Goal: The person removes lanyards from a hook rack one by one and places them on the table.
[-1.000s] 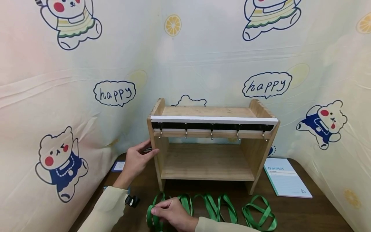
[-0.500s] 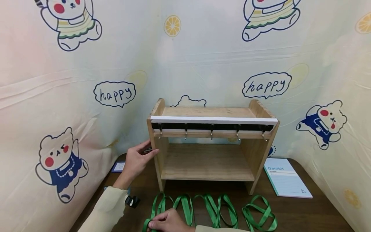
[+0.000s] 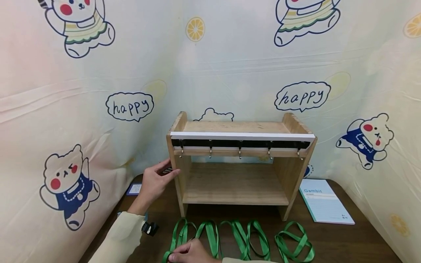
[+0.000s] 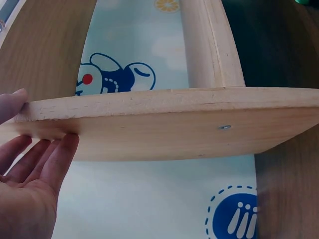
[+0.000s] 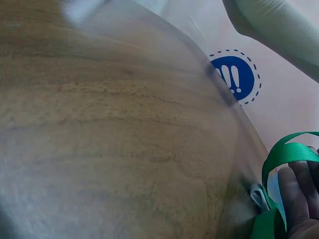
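My left hand (image 3: 154, 185) grips the left side panel of a small wooden shelf (image 3: 235, 182). In the left wrist view its thumb lies over the panel's edge and its fingertips press the outer face. At the bottom of the head view my right hand (image 3: 195, 252) pinches a green lanyard (image 3: 174, 241) at its near end. The right wrist view shows the green band (image 5: 291, 152) looped over the fingers, with a metal clip (image 5: 258, 196) beside them. Across the shelf's upper front runs a black strip (image 3: 225, 143) with several metal hooks.
More green lanyards (image 3: 245, 239) lie in a row on the dark table (image 3: 345, 241) before the shelf, one loose loop (image 3: 297, 241) at the right. A white notepad (image 3: 325, 201) lies to the right. A blue-edged card (image 3: 134, 189) lies behind the left forearm. Printed cloth surrounds the table.
My right hand has moved toward the near edge and slightly left, drawing the lanyard's end with it, so the band lies more stretched out. The left hand stays on the shelf panel.
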`<action>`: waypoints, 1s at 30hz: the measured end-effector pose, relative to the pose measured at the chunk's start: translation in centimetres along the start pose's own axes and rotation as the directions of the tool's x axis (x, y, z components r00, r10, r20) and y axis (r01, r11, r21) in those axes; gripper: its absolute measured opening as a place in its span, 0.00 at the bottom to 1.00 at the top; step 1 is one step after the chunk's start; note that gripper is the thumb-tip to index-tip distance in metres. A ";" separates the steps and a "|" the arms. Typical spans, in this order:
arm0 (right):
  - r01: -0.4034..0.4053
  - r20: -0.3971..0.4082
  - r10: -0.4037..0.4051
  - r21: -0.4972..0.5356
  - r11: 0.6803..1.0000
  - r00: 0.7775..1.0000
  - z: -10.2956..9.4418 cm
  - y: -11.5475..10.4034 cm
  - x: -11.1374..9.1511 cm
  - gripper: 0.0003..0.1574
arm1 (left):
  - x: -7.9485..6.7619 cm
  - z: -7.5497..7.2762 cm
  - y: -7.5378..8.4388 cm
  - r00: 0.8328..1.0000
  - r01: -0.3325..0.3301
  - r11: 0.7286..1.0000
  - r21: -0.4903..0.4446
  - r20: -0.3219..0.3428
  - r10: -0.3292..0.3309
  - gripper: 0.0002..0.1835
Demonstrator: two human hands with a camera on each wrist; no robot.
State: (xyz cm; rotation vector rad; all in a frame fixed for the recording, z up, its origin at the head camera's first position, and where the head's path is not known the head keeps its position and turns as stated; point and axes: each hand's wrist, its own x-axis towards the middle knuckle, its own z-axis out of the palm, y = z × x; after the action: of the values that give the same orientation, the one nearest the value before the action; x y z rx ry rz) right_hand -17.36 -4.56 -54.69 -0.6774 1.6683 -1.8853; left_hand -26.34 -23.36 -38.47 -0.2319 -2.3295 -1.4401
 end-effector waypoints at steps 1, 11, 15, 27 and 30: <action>-0.009 -0.006 0.009 0.004 1.000 1.000 0.0 0.0 -0.1 0.23 | 0.0 0.0 0.0 1.000 0.001 1.000 -0.001 -0.001 -0.001 0.36; -0.033 -0.028 0.033 0.008 0.999 0.999 0.0 0.1 -0.2 0.23 | -0.1 -0.1 0.0 1.000 0.014 1.000 -0.012 0.003 -0.014 0.36; -0.035 -0.037 0.035 -0.007 0.999 0.999 0.1 0.0 -0.2 0.21 | 0.0 -0.1 0.0 1.000 0.005 1.000 -0.015 0.002 -0.005 0.36; -0.037 -0.058 0.035 -0.045 0.998 0.998 0.4 -0.3 -0.2 0.20 | 0.0 0.0 0.0 1.000 0.011 1.000 -0.006 0.003 -0.011 0.36; -0.047 -0.047 0.045 -0.045 0.998 0.998 0.3 -0.4 -0.2 0.18 | 0.0 0.0 0.0 1.000 0.013 1.000 -0.004 0.004 -0.013 0.37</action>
State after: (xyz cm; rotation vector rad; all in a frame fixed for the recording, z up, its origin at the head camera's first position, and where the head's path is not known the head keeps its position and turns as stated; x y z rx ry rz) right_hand -17.03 -4.66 -54.23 -0.6130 1.7461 -1.8478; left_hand -26.36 -23.37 -38.46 -0.2213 -2.3355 -1.4522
